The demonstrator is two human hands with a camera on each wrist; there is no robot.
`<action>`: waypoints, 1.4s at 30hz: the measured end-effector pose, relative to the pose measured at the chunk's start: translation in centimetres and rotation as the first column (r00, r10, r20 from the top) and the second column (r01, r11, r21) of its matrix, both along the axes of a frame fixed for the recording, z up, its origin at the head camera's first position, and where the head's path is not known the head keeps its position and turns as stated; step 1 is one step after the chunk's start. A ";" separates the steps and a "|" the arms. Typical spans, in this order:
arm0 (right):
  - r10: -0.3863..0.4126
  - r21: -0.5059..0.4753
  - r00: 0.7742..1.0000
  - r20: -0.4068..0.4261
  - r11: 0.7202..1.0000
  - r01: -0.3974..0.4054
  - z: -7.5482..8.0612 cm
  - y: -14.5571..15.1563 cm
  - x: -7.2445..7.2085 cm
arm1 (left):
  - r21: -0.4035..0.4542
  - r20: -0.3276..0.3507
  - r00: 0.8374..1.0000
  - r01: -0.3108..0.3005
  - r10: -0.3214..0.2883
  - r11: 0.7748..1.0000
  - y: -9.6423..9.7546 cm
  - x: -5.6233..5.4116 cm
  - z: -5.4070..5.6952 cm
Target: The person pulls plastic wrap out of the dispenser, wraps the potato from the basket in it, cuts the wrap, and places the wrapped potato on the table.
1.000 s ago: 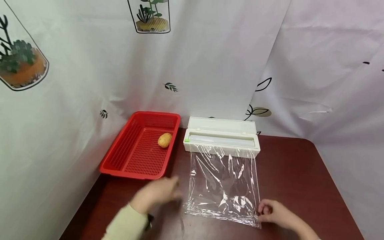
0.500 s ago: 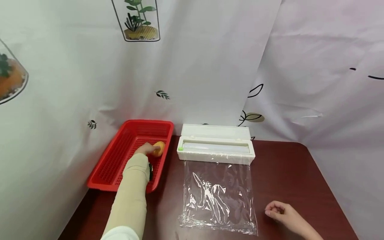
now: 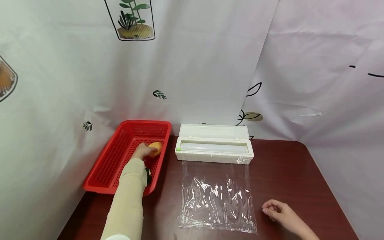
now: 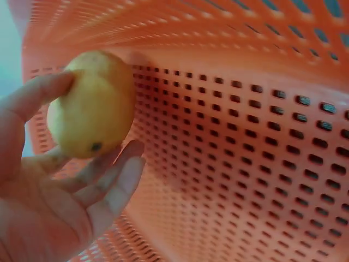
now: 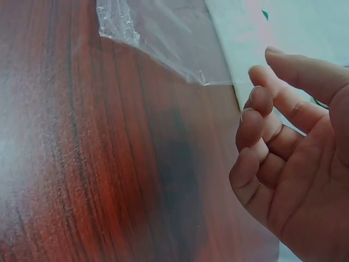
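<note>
In the red perforated basket, my left hand holds a yellow potato near the right wall. The left wrist view shows the thumb on one side of the potato, which has a dark spot, and fingers below it. My right hand hovers low over the table to the right of a sheet of clear plastic wrap, fingers loosely curled with nothing in them. In the right wrist view a corner of the wrap lies apart from the fingertips.
A white wrap dispenser box stands at the back of the dark red table, its lid raised. A roll lies inside, and a green slider sits at its left end. A patterned white cloth hangs behind.
My left hand has moved from beside the wrap into the basket and taken hold of the potato. My right hand has let go of the wrap's corner and moved slightly right.
</note>
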State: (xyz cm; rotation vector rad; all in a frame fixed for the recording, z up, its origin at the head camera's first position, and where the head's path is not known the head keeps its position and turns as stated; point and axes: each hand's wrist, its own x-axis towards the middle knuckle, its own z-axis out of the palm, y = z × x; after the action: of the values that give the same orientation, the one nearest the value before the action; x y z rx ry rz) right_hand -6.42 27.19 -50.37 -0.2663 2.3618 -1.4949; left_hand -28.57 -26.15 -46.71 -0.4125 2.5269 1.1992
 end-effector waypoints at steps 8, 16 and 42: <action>-0.046 0.030 0.997 -0.059 0.998 0.048 0.2 -0.1 -0.2 | 0.053 -0.287 0.957 -0.022 0.037 0.998 2.3 1.1 3.9; -0.038 0.034 0.992 -0.118 0.999 0.042 0.8 -0.9 -1.0 | 0.220 -0.463 0.886 0.110 0.005 0.969 9.1 4.1 5.9; -0.090 0.036 0.992 -0.086 0.995 0.093 0.8 -2.6 -1.2 | 0.264 -0.535 0.833 0.325 -0.143 0.908 20.4 11.6 -2.8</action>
State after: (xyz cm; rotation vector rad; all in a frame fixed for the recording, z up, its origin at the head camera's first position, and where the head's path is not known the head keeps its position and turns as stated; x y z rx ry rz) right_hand -7.64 24.61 -49.59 -0.2180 2.4984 -1.5029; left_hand -16.96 -5.80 -49.54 0.3500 2.5743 1.7877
